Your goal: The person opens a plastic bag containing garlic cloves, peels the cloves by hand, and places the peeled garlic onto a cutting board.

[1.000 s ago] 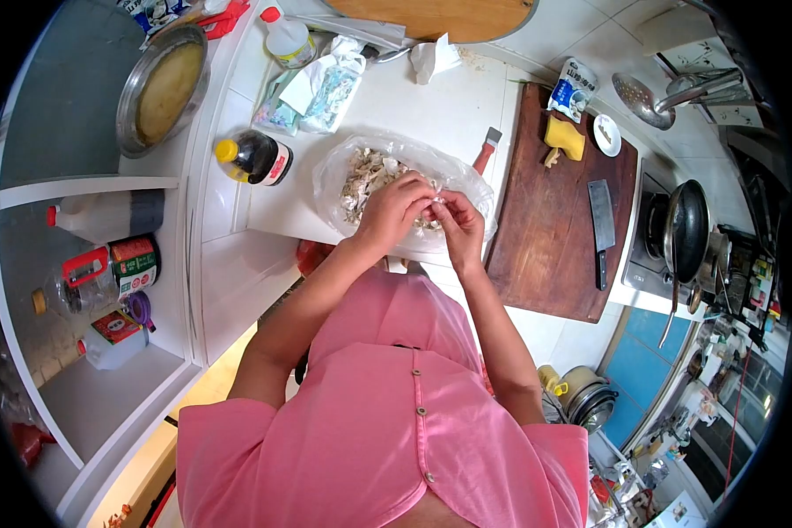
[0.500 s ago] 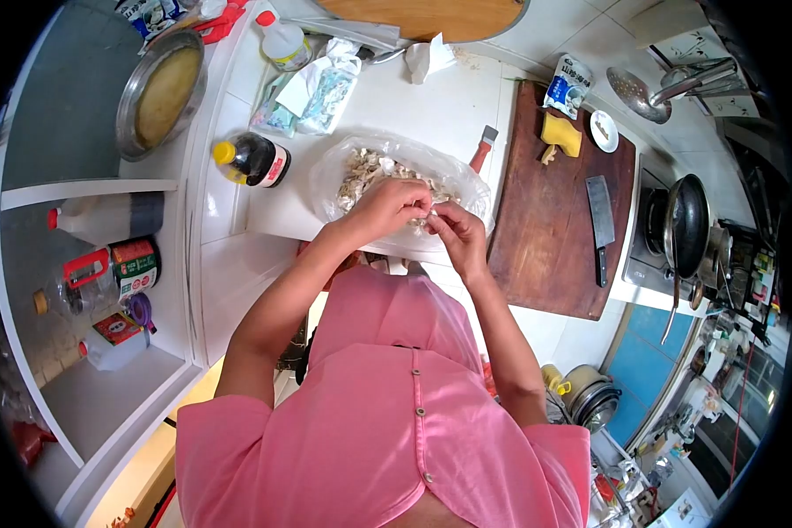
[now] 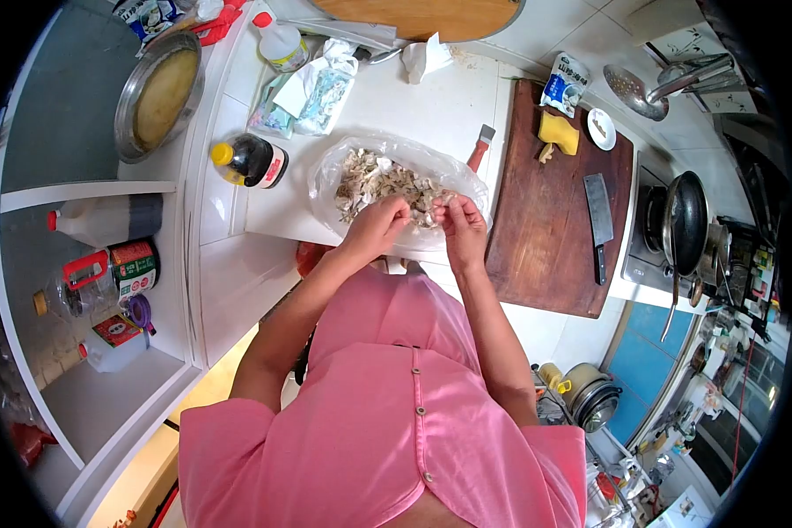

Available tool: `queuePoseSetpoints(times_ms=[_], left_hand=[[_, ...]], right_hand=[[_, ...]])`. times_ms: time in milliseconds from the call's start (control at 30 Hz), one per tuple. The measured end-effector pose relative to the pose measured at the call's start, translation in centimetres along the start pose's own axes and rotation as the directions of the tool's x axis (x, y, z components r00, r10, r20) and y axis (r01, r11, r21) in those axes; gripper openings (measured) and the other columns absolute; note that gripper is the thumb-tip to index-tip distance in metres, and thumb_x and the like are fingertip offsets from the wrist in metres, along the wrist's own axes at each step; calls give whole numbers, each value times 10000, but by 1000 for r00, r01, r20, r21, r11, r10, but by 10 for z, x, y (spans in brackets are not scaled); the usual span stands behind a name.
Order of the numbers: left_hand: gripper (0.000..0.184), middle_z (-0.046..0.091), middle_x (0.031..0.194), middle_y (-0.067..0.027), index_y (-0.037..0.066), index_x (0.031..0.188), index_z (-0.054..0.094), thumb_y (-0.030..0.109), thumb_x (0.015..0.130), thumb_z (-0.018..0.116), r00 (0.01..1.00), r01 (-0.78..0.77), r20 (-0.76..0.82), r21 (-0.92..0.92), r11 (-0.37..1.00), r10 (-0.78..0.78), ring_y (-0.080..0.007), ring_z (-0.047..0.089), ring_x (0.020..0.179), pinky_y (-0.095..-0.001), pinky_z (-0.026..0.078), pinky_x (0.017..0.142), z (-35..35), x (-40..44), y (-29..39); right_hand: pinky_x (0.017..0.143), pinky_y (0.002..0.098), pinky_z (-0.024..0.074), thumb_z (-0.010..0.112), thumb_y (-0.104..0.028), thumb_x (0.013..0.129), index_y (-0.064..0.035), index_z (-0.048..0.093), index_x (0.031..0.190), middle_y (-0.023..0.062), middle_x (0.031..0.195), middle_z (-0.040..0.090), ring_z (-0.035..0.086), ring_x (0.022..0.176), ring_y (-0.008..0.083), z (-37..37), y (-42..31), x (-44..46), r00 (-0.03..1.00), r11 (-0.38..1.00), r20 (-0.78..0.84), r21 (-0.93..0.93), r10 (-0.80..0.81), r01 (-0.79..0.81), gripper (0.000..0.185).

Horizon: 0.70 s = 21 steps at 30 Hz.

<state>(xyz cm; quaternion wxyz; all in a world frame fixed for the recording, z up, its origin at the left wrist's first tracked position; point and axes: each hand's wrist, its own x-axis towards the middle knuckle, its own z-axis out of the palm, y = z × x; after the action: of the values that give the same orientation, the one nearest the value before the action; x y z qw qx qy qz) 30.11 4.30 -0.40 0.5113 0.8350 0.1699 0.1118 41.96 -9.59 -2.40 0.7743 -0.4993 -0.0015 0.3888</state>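
On the white counter, a clear plastic bag [image 3: 326, 183] lies spread open, full of pale brown and whitish torn pieces [image 3: 383, 176] that look like mushrooms. My left hand [image 3: 377, 225] is over the near edge of the bag, its fingers curled together; whatever they pinch is hidden. To its right, my right hand [image 3: 463, 227] is above the right part of the heap, thumb and fingertips pressed together. Any piece between them is too small to make out. A gap separates the two hands.
Right of the bag is a wooden cutting board [image 3: 537, 229] with a cleaver [image 3: 599, 211], a yellow sponge-like block [image 3: 559, 134] and a small white dish [image 3: 601, 129]. A red-handled scraper [image 3: 480, 148] lies between. At left stands a dark sauce bottle [image 3: 260, 160]; a wok [image 3: 685, 211] is far right.
My hands were together, fingertips meeting over the heap. They have moved apart, the left leftward and the right slightly up, showing more of the pieces.
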Motion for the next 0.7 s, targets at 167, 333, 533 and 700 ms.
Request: queuePoseSetpoints(times_ms=[167, 333, 533, 700], left_hand=[[143, 561, 776, -102, 38, 891, 548, 64, 786, 642, 994, 40, -102, 47, 998, -35, -230, 549, 606, -325, 428, 561, 1, -1, -14], [188, 560, 781, -66, 58, 900, 576, 65, 744, 682, 972, 159, -154, -125, 979, -178, -201, 546, 574, -312, 432, 535, -5, 13, 25], [165, 549, 774, -69, 39, 837, 544, 60, 743, 677, 984, -12, -177, -38, 999, 5, -218, 543, 588, -331, 430, 543, 1, 21, 34], [134, 533, 765, -87, 34, 816, 530, 58, 757, 648, 985, -70, -159, -3, 998, 69, -263, 554, 654, -354, 435, 573, 3, 20, 33]], right_hand=[[755, 232, 506, 542, -88, 934, 9, 613, 1053, 84, 942, 658, 613, 782, 110, 10, -10, -2, 997, 992, 83, -124, -5, 15, 169], [783, 241, 493, 575, -52, 905, 6, 623, 1063, 53, 967, 631, 600, 851, 112, 14, -8, -5, 987, 967, 144, -230, -77, 109, 175], [800, 251, 477, 585, -53, 898, 0, 630, 1055, 26, 963, 612, 582, 885, 109, 23, -10, -5, 976, 961, 179, -224, -123, 162, 173], [768, 245, 466, 586, -70, 902, -7, 633, 1032, 25, 917, 624, 565, 829, 99, 25, -9, -6, 990, 984, 117, -153, -73, 91, 152]])
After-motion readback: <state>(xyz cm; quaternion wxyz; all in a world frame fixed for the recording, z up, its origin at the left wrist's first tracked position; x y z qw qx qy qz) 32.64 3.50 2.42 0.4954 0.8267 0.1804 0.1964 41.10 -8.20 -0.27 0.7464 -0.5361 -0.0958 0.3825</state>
